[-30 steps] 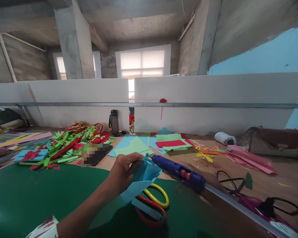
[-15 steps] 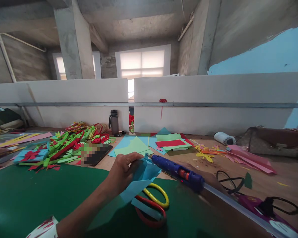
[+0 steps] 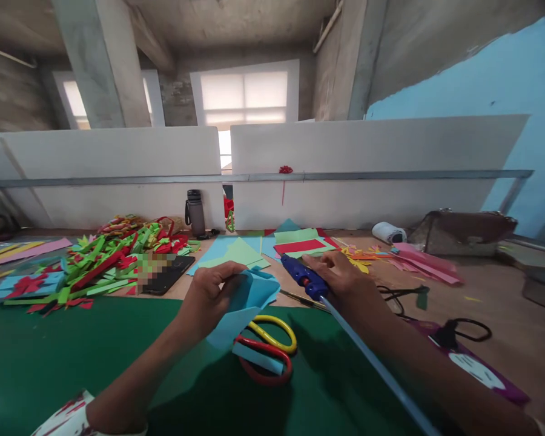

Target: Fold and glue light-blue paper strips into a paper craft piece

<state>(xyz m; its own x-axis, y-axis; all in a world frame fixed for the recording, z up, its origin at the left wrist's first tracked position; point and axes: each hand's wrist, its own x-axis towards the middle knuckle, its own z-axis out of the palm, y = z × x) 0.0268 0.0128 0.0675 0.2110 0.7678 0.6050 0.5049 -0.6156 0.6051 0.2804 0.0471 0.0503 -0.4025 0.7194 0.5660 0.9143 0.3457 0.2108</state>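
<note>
My left hand (image 3: 209,297) pinches a folded light-blue paper piece (image 3: 245,303) and holds it just above the green mat (image 3: 72,357). My right hand (image 3: 345,281) grips a blue hot glue gun (image 3: 305,277), whose nozzle points left toward the paper. A long glue stick (image 3: 372,369) runs back from the gun along my right forearm. Scissors with one yellow and one red handle (image 3: 267,351) lie on the mat right under the paper, with a blue paper strip across them.
Cut green and red paper strips (image 3: 109,257) are heaped at the left beside a black phone (image 3: 166,275). Coloured sheets (image 3: 272,248) lie at the back centre, near a dark bottle (image 3: 195,213). A black cord (image 3: 454,330), pink paper and a brown bag (image 3: 463,230) are on the right.
The view has tilted down a little. My right hand, unseen before, now shows gripping the glue gun, which has drawn nearer to the paper. My left hand keeps its hold.
</note>
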